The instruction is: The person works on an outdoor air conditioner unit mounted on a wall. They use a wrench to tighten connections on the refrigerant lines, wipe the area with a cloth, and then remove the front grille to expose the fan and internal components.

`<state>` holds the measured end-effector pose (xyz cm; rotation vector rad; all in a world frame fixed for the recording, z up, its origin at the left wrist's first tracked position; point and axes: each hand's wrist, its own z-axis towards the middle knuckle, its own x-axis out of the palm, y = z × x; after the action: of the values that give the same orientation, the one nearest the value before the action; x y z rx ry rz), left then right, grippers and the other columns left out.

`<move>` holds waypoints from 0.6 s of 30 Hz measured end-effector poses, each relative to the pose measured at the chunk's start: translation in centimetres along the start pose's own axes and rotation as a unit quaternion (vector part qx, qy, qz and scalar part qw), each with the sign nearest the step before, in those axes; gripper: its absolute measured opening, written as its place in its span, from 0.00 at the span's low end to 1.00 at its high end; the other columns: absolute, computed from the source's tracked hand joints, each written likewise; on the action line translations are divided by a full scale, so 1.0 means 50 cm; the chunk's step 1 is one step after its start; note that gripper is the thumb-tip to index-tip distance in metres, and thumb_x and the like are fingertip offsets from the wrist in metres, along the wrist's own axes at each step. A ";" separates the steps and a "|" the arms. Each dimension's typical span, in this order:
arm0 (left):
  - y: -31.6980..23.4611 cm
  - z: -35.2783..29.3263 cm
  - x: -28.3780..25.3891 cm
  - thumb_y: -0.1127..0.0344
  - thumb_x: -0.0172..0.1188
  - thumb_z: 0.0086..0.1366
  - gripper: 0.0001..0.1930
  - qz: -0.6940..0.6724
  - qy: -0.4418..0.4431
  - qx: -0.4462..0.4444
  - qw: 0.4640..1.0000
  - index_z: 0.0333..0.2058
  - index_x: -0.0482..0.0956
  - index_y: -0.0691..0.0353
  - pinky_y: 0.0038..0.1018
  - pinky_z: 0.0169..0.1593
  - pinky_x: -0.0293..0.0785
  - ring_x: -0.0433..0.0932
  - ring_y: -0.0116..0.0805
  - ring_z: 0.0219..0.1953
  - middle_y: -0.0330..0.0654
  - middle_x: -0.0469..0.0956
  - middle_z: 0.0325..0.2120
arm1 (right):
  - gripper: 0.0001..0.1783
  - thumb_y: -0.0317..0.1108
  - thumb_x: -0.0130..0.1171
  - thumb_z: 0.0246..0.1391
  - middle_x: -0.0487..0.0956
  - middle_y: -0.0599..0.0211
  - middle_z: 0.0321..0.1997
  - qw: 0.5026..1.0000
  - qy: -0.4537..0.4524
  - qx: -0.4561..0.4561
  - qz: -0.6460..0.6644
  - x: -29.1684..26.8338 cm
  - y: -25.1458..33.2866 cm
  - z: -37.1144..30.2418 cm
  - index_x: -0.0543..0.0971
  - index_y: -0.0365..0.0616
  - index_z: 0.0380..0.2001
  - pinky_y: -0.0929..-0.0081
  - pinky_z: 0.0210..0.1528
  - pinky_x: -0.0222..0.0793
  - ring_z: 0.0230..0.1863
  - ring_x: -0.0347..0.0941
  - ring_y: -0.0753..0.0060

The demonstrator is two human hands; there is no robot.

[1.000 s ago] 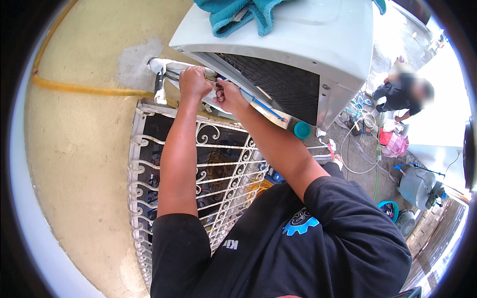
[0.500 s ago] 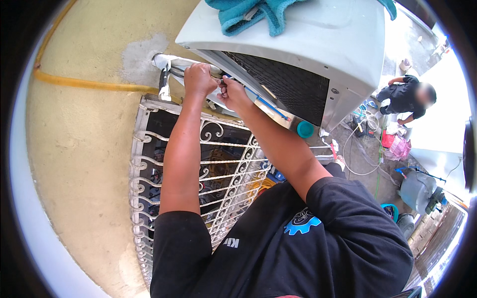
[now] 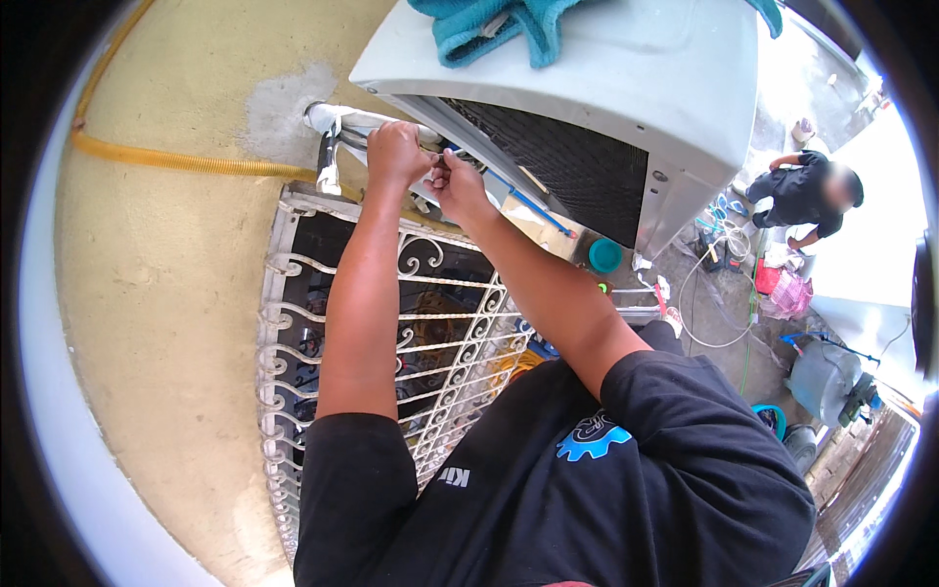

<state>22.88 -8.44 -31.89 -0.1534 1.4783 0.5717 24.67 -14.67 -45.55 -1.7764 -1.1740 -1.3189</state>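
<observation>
Both my arms reach up to the narrow gap between the yellow wall and a white air conditioner outdoor unit (image 3: 577,88). My left hand (image 3: 396,155) is closed in a fist beside the white-wrapped pipes (image 3: 354,121) that come out of the wall. Just right of it, my right hand (image 3: 454,186) has its fingers curled in a pinch. Something small and dark shows at its fingertips, too small to name. What my left fist grips is hidden behind its knuckles. A blue tube (image 3: 528,205) runs along the unit's lower edge, past my right hand.
A white scrolled window grille (image 3: 440,316) lies below my arms. A teal cloth (image 3: 509,29) rests on the unit. A yellow corrugated hose (image 3: 186,161) crosses the wall (image 3: 147,313). At right, a person (image 3: 807,196) bends near cables and a pink bag (image 3: 785,293); a pressure tank (image 3: 824,377) stands closer.
Both hands stay at the same spot by the pipes, with only a slight shift of the fingers. The whole view has drifted a little.
</observation>
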 end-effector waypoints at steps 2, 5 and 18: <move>-0.002 0.003 0.000 0.55 0.82 0.40 0.19 -0.010 0.005 -0.010 1.000 0.20 0.82 0.60 0.44 0.46 0.75 0.83 0.50 0.39 0.48 0.84 0.27 | 0.17 0.41 0.45 0.76 0.71 0.76 0.23 0.999 -0.049 0.003 0.001 0.014 -0.004 0.008 0.77 0.45 0.35 0.66 0.40 0.75 0.22 0.65 0.80; -0.003 0.004 -0.001 0.56 0.82 0.40 0.18 -0.004 0.008 -0.017 1.000 0.20 0.82 0.60 0.44 0.45 0.76 0.83 0.51 0.38 0.48 0.84 0.27 | 0.14 0.38 0.46 0.74 0.71 0.76 0.21 0.992 -0.124 0.022 -0.008 0.036 0.009 0.020 0.74 0.46 0.33 0.65 0.36 0.74 0.17 0.61 0.79; 0.044 0.008 0.050 0.58 0.73 0.43 0.12 -0.021 -0.069 0.079 0.994 0.20 0.85 0.60 0.50 0.42 0.76 0.82 0.55 0.34 0.51 0.82 0.22 | 0.08 0.37 0.52 0.70 0.80 0.75 0.30 0.993 -0.030 -0.045 0.103 0.019 -0.021 -0.008 0.78 0.50 0.37 0.77 0.33 0.74 0.28 0.74 0.80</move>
<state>22.22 -5.70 -33.69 -0.0199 1.3767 0.4204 23.65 -14.33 -44.56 -1.9551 -0.9470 -1.2213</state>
